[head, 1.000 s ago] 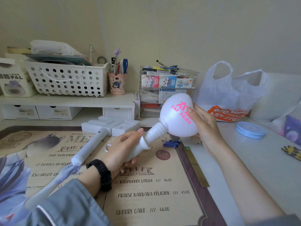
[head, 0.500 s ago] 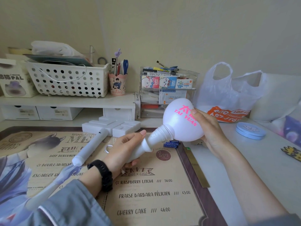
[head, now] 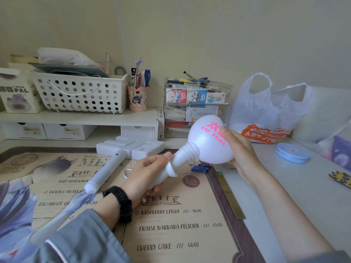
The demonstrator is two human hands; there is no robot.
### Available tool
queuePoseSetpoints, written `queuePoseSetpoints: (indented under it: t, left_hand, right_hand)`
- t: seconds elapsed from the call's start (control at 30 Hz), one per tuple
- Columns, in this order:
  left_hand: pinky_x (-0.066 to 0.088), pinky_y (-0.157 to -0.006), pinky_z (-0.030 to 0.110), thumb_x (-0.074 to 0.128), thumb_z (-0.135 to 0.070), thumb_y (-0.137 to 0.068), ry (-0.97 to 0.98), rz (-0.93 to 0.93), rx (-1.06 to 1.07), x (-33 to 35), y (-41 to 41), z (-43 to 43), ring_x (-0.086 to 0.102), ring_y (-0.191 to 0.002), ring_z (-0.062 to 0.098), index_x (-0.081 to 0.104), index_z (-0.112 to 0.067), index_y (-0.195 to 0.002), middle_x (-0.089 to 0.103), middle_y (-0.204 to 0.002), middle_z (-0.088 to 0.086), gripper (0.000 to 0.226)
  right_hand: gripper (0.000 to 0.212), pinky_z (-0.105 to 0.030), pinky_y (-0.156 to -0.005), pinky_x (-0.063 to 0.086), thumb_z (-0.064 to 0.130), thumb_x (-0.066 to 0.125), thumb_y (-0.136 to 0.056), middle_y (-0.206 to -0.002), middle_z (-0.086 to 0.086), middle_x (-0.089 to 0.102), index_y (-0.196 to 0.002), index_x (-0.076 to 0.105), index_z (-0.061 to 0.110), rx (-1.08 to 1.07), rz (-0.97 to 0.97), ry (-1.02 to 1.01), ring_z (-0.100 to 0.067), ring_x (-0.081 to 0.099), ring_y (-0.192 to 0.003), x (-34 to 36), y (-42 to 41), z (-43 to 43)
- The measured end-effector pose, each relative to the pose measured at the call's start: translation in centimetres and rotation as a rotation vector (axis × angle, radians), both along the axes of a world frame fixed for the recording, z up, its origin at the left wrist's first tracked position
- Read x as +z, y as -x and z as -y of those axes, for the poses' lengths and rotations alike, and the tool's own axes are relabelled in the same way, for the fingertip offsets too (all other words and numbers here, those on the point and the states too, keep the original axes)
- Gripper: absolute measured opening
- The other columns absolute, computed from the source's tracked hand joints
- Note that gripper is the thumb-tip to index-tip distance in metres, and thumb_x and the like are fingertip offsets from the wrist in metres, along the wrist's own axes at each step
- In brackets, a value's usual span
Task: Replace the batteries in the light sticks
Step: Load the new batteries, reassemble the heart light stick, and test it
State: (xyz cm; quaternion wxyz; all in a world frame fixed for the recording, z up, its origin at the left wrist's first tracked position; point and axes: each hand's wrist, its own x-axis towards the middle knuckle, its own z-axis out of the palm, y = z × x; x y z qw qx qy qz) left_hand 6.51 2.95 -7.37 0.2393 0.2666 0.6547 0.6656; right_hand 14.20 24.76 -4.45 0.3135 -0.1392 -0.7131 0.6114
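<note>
I see a white basket (head: 79, 93) on the shelf (head: 76, 118) at back left, with a box (head: 17, 93) on its left and a pink pen cup (head: 138, 99) on its right. Right of the shelf stands a clear organizer (head: 195, 103), then a white plastic bag (head: 266, 111). On the tabletop (head: 284, 186) I see a printed menu mat (head: 180, 224), a brass ruler (head: 229, 194) along its right edge, and a blue tin (head: 292, 153) further right.

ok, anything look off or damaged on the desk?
Nothing damaged or spilled. The left hand grips the globe light stick by its handle; the right hand cups its globe. Only oddity: blue batteries lie loose on the mat below it, near the mat's edge, and might roll.
</note>
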Motion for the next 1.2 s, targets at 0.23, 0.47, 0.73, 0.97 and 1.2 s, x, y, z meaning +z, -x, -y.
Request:
queuePoseSetpoints:
  t: [0.23, 0.47, 0.73, 0.97, 1.2]
  left_hand:
    - [0.02, -0.034, 0.012, 0.055, -0.046, -0.084, -0.012, 0.0, 0.015, -0.1, 0.0, -0.1, 0.032, -0.034, 0.014, 0.062, 0.005, -0.094, 0.052, -0.055, 0.004, 0.053]
    - [0.021, -0.035, 0.012, 0.046, -0.047, -0.092, 0.001, 0.026, -0.034, -0.1, 0.4, 0.1, 0.033, -0.033, 0.014, 0.064, 0.008, -0.091, 0.07, -0.082, 0.02, 0.057]
    - [0.018, -0.03, 0.01, 0.041, -0.054, -0.093, 0.005, 0.27, -0.156, -0.2, 1.4, 0.4, 0.031, -0.033, 0.009, 0.062, -0.01, -0.098, 0.067, -0.079, 0.014, 0.049]
    - [0.017, -0.03, 0.011, 0.041, -0.052, -0.092, -0.01, 0.304, -0.211, 0.6, 0.3, 0.5, 0.034, -0.033, 0.008, 0.062, -0.016, -0.114, 0.068, -0.081, 0.01, 0.047]
    - [0.025, -0.033, 0.017, 0.04, -0.057, -0.09, 0.101, 0.098, -0.18, 0.6, -0.3, 0.4, 0.038, -0.035, 0.009, 0.066, -0.001, -0.106, 0.065, -0.069, 0.007, 0.064]
  right_hand:
    - [0.069, -0.041, -0.09, 0.05, 0.067, 0.062, -0.059, -0.114, 0.002, 0.069, -0.116, 0.068, 0.029, 0.046, 0.007, -0.037, -0.02, 0.063, -0.109, -0.2, 0.0, 0.1]
    - [0.07, -0.038, -0.084, 0.051, 0.066, 0.065, -0.059, -0.116, 0.0, 0.068, -0.117, 0.067, 0.027, 0.067, -0.006, -0.002, -0.022, 0.063, -0.11, -0.1, -0.1, 0.4]
    - [0.055, -0.037, -0.086, 0.055, 0.046, 0.072, -0.078, -0.118, -0.002, 0.069, -0.125, 0.062, 0.021, 0.223, -0.045, 0.077, -0.021, 0.064, -0.112, 0.3, -0.6, 0.7]
    - [0.052, -0.031, -0.084, 0.054, 0.045, 0.073, -0.071, -0.113, -0.005, 0.071, -0.117, 0.066, 0.02, 0.33, -0.026, 0.122, -0.017, 0.066, -0.104, 0.5, -0.8, 1.0]
    - [0.019, -0.024, -0.074, 0.056, 0.034, 0.067, -0.078, -0.099, 0.001, 0.075, -0.095, 0.075, 0.029, 0.337, -0.006, 0.075, -0.012, 0.069, -0.091, 0.5, -0.7, 1.7]
